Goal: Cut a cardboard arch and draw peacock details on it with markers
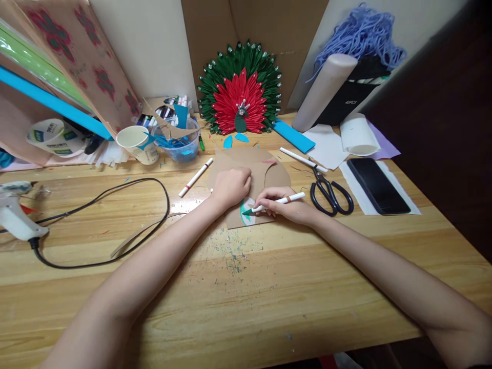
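Observation:
My right hand (282, 201) is closed around a white marker pen (289, 199) with a green tip. The tip touches a small pale piece (250, 219), which has green strokes along its left side and middle. Beneath that piece lies brown cardboard (279, 177). My left hand (235, 185) rests on the cardboard just above the pale piece, its fingers curled in. Its fingertips are hidden, so what they grip, if anything, does not show. A second white marker pen (196, 177) lies to the left of the cardboard.
Black-handled scissors (331, 197) and a phone (378, 185) lie at the right. A green-and-red peacock craft (241, 92) stands at the back. A paper cup (137, 145) and a plastic tub (180, 148) sit back left. At far left is a glue gun (19, 212) with a looped cord.

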The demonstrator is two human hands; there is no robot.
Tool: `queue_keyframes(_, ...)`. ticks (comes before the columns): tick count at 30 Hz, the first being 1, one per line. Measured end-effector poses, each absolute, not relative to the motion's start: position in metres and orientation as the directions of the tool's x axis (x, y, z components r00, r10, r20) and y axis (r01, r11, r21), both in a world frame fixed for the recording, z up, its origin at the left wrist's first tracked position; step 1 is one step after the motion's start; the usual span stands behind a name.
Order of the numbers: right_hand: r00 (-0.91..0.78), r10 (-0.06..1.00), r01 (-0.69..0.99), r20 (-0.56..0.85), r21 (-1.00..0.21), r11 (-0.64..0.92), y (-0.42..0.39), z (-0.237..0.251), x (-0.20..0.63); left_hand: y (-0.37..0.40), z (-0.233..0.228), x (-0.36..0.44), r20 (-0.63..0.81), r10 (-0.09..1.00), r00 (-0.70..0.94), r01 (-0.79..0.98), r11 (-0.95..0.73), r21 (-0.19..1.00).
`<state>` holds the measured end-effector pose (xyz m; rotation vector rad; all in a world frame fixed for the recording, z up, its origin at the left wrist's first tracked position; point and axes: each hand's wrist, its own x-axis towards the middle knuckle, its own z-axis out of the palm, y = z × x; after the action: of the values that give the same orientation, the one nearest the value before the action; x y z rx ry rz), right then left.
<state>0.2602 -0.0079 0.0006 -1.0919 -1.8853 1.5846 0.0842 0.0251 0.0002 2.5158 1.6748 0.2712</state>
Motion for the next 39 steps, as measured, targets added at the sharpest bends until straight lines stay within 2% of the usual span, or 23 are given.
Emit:
queue_keyframes(2,-0.57,0.809,0.264,-0.145,-0.964,0.014,-0.0078,-0.0006,0.2597,0.0254,0.0002,0.0839,0.096,0.92,0.38,0.902,-0.391,0.184)
queue_keyframes(8,-0.616,0.764,0.294,-0.189,-0.956,0.0,-0.0087,0.0027,0.259,0.0254,0.0018,0.0829,0.085,0.916,0.393,0.899,-0.402,0.176)
queue_keyframes(12,-0.592,0.788,0.29,-0.168,-0.957,0.014,-0.0093,0.0034,0.2587,0.0259,0.0004,0.0831,0.104,0.912,0.398,0.894,-0.41,0.181)
queue_keyframes(25,-0.626,0.762,0.31,-0.168,-0.95,0.046,-0.0088,0.0018,0.2594,0.0266,-0.0018,0.084,0.111,0.916,0.385,0.898,-0.4,0.186)
queue_keyframes(29,-0.587,0.797,0.304,-0.139,-0.951,0.058,-0.0079,-0.0005,0.2596,0.0269,-0.0025,0.0841,0.094,0.92,0.381,0.902,-0.392,0.18)
queue_keyframes(34,-0.62,0.766,0.308,-0.17,-0.951,0.039,-0.0083,0.0,0.2596,0.0268,-0.0025,0.0839,0.103,0.916,0.387,0.902,-0.4,0.165)
queue_keyframes(39,-0.58,0.803,0.278,-0.141,-0.96,0.032,-0.0079,-0.0025,0.2602,0.0263,-0.0012,0.0839,0.083,0.922,0.378,0.903,-0.387,0.185)
